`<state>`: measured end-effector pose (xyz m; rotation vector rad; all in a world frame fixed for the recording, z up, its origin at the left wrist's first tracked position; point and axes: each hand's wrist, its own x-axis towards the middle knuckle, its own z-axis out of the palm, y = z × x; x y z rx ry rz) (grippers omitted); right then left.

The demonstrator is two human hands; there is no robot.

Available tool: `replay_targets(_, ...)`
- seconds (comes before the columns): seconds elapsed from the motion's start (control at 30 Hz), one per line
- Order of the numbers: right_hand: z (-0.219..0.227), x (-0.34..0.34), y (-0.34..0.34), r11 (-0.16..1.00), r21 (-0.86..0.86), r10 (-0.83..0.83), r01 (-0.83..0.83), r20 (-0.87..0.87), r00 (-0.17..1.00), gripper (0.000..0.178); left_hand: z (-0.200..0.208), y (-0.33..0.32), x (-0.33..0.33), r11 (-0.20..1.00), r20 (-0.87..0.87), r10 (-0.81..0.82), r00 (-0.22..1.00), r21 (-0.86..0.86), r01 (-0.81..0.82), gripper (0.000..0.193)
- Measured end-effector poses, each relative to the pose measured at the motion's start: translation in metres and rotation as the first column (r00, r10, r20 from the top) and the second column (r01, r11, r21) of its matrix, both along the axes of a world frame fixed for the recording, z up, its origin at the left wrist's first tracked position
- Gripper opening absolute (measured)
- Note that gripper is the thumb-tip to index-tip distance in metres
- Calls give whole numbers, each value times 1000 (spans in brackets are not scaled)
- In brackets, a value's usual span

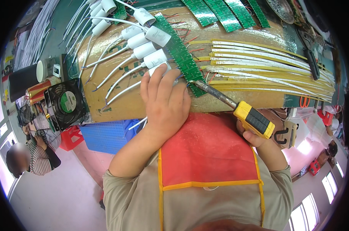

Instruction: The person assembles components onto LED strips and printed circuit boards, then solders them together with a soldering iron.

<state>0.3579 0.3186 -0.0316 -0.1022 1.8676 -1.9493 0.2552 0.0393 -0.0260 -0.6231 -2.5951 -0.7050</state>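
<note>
My left hand (166, 102) is closed over a white cylindrical cap (158, 68) at the near end of a row of similar caps, each with a white cable. Its fingertips hide most of that cap. A long green circuit board (180, 50) lies just right of the caps, with thin wires along its edge. My right hand (256, 139) grips a yellow-and-black soldering iron (254, 119) from below. The iron's metal tip points left and reaches the near end of the board, close to my left fingers; whether it touches a joint cannot be made out.
Yellow-backed LED strips (259, 61) lie fanned to the right, with a dark-handled tool (312, 63) across them. More green boards (213, 13) are at the back. A black fan (65, 102) stands left, above a blue crate (107, 137). A person (40, 158) sits far left.
</note>
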Motion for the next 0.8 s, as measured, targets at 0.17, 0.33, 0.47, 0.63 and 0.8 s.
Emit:
replay_targets(0.17,-5,-1,7,995,1,104,-104,-7,995,41,-1,-1,-1,1000,2,-4,1000,14,4,19)
replay_targets(0.33,-9,3,8,997,15,80,-80,-21,997,46,0,0,-1,1000,-2,4,1000,5,-4,19)
replay_targets(0.47,0,0,3,1000,11,22,-23,42,999,55,1,-1,-2,1000,-2,1,1000,20,-1,18)
replay_targets(0.63,14,-13,-2,992,110,78,-64,-130,988,23,0,-1,-2,1000,-2,0,1000,23,0,18)
replay_targets(0.8,12,-12,-1,995,91,50,-41,-106,993,24,1,-1,-3,1000,14,0,1000,21,-1,18)
